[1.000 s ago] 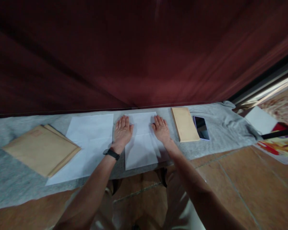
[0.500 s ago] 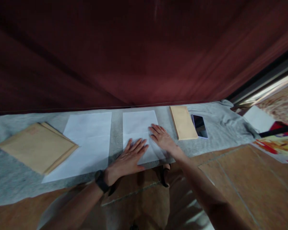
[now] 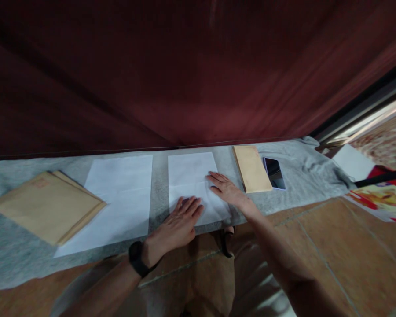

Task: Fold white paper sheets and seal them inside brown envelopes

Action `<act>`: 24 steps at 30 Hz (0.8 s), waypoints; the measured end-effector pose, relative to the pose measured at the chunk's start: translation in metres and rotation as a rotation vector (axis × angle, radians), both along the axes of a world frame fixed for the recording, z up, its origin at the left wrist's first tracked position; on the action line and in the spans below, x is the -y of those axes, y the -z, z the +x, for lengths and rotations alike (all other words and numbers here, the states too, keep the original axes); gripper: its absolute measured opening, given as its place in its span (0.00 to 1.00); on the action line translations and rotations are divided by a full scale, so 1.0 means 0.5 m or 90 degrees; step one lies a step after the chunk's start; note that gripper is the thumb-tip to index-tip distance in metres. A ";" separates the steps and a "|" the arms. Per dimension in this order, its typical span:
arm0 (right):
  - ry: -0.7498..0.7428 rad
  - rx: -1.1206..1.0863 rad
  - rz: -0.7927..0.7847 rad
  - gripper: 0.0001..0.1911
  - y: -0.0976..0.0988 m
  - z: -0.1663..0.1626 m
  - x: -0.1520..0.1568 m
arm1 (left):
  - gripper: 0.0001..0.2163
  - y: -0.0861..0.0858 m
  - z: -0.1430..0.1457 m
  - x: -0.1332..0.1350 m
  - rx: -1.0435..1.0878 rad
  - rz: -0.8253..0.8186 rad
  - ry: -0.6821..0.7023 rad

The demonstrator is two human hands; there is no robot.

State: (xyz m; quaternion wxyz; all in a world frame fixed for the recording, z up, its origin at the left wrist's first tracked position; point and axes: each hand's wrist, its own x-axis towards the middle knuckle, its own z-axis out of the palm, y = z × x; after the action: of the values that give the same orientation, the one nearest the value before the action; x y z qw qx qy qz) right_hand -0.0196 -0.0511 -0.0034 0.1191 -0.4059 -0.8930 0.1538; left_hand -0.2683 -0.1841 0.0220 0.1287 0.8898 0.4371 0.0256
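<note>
A white sheet of paper with a fold crease lies on the grey cloth in front of me. My left hand, with a black watch on the wrist, lies flat and open on the sheet's near left corner. My right hand rests open on the sheet's right edge, fingers stretched out toward the left. A second, larger white sheet lies to the left, apart from both hands.
A stack of brown envelopes sits at the far left. A narrow brown envelope and a dark phone lie right of the sheet. A dark red curtain hangs behind. Tiled floor runs along the near side.
Both hands slid from the far end of the sheet toward me. The left hand came down to the near left corner; the right hand shifted a little nearer along the right edge.
</note>
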 end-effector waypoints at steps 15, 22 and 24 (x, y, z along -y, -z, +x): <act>-0.006 -0.071 -0.037 0.25 0.007 0.010 -0.006 | 0.23 -0.021 0.003 -0.006 0.042 0.009 -0.039; 0.012 -0.178 -0.152 0.25 -0.015 0.038 -0.020 | 0.13 -0.070 -0.081 -0.067 0.207 -0.121 -0.105; 0.015 -0.184 -0.215 0.27 -0.029 0.053 -0.022 | 0.13 -0.081 -0.093 -0.072 0.265 -0.141 -0.125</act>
State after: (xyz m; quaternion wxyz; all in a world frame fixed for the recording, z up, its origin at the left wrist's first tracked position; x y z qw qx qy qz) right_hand 0.0068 -0.0403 0.0113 0.1781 -0.4039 -0.8235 0.3563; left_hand -0.3146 -0.1483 0.0624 0.3096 0.7989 0.4860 0.1723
